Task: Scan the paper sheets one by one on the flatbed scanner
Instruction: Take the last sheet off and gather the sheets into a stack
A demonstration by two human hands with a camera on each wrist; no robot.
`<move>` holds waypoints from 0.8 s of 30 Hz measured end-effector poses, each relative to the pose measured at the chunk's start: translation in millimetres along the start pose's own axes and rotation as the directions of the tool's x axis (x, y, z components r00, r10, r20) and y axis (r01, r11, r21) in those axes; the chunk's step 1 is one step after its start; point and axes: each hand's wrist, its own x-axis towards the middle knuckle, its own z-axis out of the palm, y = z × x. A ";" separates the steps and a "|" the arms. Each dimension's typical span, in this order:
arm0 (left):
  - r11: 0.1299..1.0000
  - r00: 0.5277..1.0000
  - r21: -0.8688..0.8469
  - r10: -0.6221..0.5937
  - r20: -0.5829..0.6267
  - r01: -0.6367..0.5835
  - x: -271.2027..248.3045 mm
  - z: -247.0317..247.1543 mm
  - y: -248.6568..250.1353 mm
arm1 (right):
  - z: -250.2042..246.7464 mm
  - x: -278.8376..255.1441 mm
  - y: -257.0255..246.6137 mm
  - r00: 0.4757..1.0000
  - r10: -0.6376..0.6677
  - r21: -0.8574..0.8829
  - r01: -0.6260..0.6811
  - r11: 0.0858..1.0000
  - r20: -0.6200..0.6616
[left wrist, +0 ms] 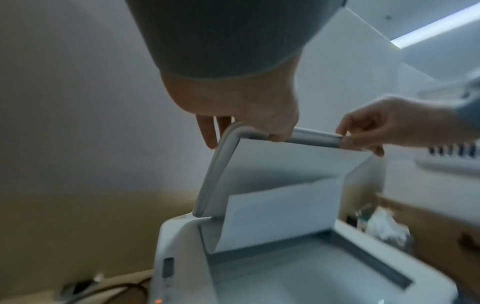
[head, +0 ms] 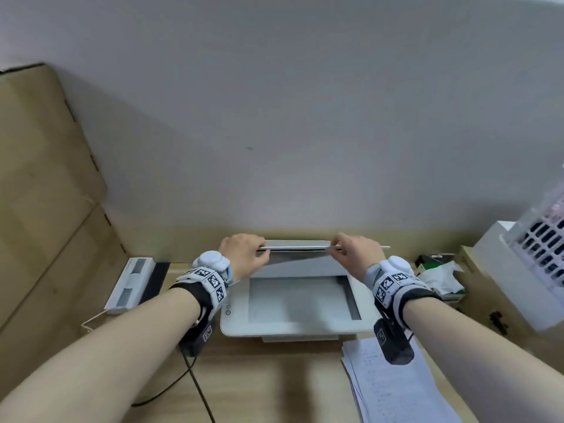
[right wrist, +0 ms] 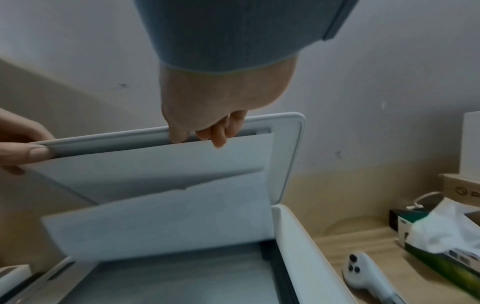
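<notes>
The white flatbed scanner (head: 363, 312) sits mid-desk with its lid (head: 294, 247) raised. My left hand (head: 244, 251) grips the lid's front edge near its left corner, thumb under and fingers over. My right hand (head: 354, 250) pinches the same edge further right. In the wrist views a paper sheet (right wrist: 168, 216) stands under the lid (left wrist: 218, 168), rising from the back of the glass (head: 299, 300) and curling forward. A stack of printed sheets (head: 393, 383) lies on the desk in front of the scanner's right side, partly under my right wrist.
A large cardboard box (head: 39, 178) fills the left side. A white device (head: 131, 282) lies left of the scanner. A tissue box (head: 442, 282) and a white box (head: 500, 270) stand right. A white handheld device (right wrist: 363, 275) lies beside the scanner. A black cable (head: 195, 383) crosses the desk front.
</notes>
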 end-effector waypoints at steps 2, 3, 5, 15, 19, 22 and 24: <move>0.989 0.992 -0.101 -0.117 -0.045 0.112 12.1 0.5 5.7 | -3.1 14.9 3.3 0.999 -0.018 0.009 0.019 1.000 -0.050; 0.977 0.984 -0.141 -0.169 -0.047 0.161 22.5 0.2 6.9 | -4.6 24.6 5.1 0.997 -0.026 0.028 0.028 0.999 -0.077; 0.952 0.971 -0.213 -0.236 -0.046 0.221 37.5 -2.3 4.7 | -5.7 36.0 3.7 0.992 -0.033 0.077 0.043 0.996 -0.126; 0.466 0.720 -0.656 -0.671 0.175 0.594 125.4 8.4 -8.3 | 16.8 120.2 21.1 0.984 -0.094 0.124 0.113 0.986 -0.148; 0.399 0.691 -0.674 -0.685 0.232 0.622 141.2 25.6 -20.1 | 27.8 144.7 26.2 0.982 -0.088 0.122 0.110 0.986 -0.168; 0.430 0.701 -0.628 -0.660 0.271 0.648 136.1 42.2 -29.2 | 42.2 143.7 24.5 0.985 -0.080 0.155 0.104 0.982 -0.154; 0.460 0.719 -0.597 -0.619 0.315 0.657 127.3 54.0 -34.2 | 57.0 135.1 24.0 0.983 -0.101 0.182 0.128 0.975 -0.151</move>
